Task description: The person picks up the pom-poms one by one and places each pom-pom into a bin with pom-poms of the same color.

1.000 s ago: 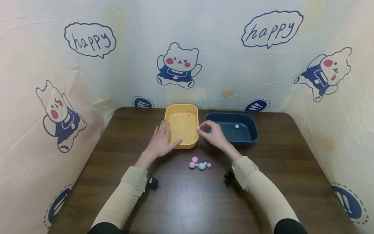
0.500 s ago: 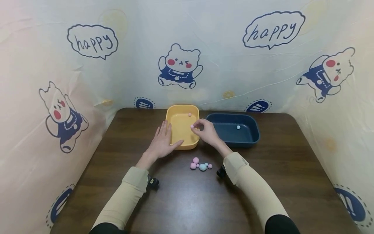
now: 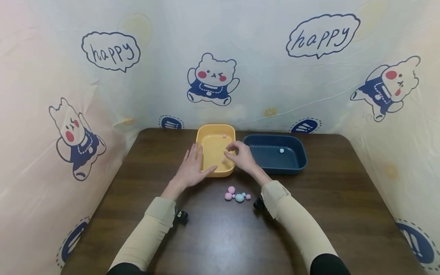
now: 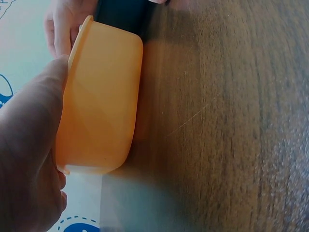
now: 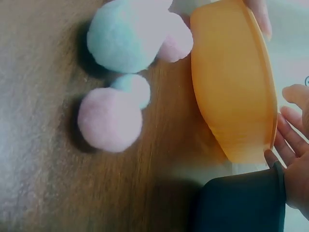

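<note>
My left hand (image 3: 190, 168) lies with straight fingers along the left side of a yellow tray (image 3: 209, 152), its thumb over the front rim. Above the right part of that tray is my right hand (image 3: 243, 157), thumb and forefinger apart with nothing between them. Just below these fingertips a blurred pink pom-pom (image 3: 224, 160) shows inside the tray. Another pink pom-pom (image 3: 224, 136) lies near the tray's back. On the table in front sit several pom-poms, among them a large light blue pom-pom (image 5: 120, 38) and a pink pom-pom (image 5: 110, 120).
A dark blue tray (image 3: 271, 139) stands to the right of the yellow one, holding a light blue pom-pom (image 3: 282, 151). Both stand near the back edge of the brown wooden table (image 3: 220, 236). A printed cloth (image 3: 261, 68) hangs behind and at both sides.
My right hand has moved left over the yellow tray with a pink pom-pom and let go of it there. The left hand stays at the tray's side.
</note>
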Demonstrator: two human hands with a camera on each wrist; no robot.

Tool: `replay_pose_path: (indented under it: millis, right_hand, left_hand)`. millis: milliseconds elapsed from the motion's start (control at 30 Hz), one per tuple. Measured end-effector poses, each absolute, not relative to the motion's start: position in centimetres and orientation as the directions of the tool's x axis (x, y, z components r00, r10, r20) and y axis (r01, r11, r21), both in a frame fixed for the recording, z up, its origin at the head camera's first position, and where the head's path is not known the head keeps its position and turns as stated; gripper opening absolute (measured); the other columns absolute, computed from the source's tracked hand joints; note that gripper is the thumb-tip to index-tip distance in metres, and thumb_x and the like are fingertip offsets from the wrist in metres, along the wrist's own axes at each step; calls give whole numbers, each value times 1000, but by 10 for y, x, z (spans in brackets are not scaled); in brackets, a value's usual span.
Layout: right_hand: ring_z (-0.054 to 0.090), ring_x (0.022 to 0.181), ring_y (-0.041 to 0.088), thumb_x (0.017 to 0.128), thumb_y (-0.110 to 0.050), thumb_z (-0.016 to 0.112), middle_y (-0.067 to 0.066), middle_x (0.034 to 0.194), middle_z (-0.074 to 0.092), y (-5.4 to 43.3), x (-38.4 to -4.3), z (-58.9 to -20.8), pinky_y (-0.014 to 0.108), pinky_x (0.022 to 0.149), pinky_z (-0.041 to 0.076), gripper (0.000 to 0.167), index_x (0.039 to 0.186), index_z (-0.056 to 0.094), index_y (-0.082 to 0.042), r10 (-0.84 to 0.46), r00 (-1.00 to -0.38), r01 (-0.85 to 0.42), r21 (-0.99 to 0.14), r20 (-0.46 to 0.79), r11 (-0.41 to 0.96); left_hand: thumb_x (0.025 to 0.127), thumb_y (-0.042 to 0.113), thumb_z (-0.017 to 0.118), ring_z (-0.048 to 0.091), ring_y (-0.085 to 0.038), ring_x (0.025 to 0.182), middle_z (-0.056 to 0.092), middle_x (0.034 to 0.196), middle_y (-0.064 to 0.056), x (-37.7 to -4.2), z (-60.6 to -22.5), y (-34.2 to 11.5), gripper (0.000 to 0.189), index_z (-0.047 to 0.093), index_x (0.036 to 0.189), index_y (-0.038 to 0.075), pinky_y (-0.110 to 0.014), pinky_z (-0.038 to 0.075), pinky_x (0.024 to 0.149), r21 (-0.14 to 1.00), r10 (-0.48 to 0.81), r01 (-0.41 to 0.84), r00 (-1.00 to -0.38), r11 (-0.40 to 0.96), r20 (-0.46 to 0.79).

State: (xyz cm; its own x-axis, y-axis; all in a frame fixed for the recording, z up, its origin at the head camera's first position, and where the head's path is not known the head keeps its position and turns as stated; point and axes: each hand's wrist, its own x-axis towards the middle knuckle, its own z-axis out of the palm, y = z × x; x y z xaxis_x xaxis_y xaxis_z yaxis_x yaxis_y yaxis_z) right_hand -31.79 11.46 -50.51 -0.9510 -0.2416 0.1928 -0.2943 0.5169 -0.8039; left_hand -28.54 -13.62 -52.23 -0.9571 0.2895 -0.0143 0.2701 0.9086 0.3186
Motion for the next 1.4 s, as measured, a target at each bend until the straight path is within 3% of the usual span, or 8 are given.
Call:
replay_pose_path:
  millis: [100, 300, 467, 600, 967, 1400]
  right_hand:
    - [70, 119, 34, 102, -19, 80, 16, 121, 76, 121, -313, -506, 56, 108, 59, 22, 118, 74, -5, -240, -950, -295, -819, 198, 492]
    - [69, 125, 45, 102, -17, 79, 18, 126, 77, 138, -296, -500, 65, 115, 53, 33, 130, 72, -2, -231, -939, -331, -849, 255, 411]
    - [62, 144, 39, 104, -23, 77, 15, 147, 71, 152, -278, -492, 66, 126, 44, 52, 151, 62, -7, -244, -937, -330, -857, 249, 395]
    - [54, 154, 33, 104, -25, 77, 10, 161, 62, 161, -262, -490, 64, 130, 40, 61, 159, 55, -11, -287, -934, -318, -864, 214, 390]
    - [53, 156, 31, 102, -22, 80, 6, 163, 61, 190, -220, -497, 63, 130, 40, 58, 156, 61, -21, -361, -911, -352, -834, 201, 424]
    - [56, 153, 34, 96, -23, 87, 10, 163, 61, 221, -193, -512, 63, 126, 45, 67, 157, 60, -17, -402, -900, -376, -768, 170, 518]
  left_hand:
    - [97, 93, 36, -2, -39, 175, -9, 187, -17, -284, -524, -136, 123, 6, 176, 3, -61, 11, 142, 317, 291, 270, -956, 909, -19]
    - [97, 92, 37, -5, -37, 175, -10, 187, -17, -283, -521, -136, 123, 6, 176, 2, -60, 11, 142, 316, 297, 277, -955, 907, -18]
    - [97, 91, 40, -6, -36, 175, -9, 187, -17, -284, -518, -137, 123, 8, 176, 2, -59, 11, 142, 319, 289, 270, -957, 908, -13]
    - [97, 92, 39, -5, -37, 175, -10, 187, -16, -283, -518, -137, 124, 6, 176, 3, -59, 9, 142, 331, 285, 262, -958, 907, -25]
    - [98, 91, 37, 1, -39, 175, -6, 187, -18, -286, -521, -136, 122, 8, 176, 2, -61, 14, 141, 312, 295, 277, -956, 909, -11]
    - [99, 88, 39, 0, -40, 175, -7, 186, -20, -284, -518, -135, 120, 7, 176, 2, -58, 10, 142, 317, 305, 284, -952, 905, -18]
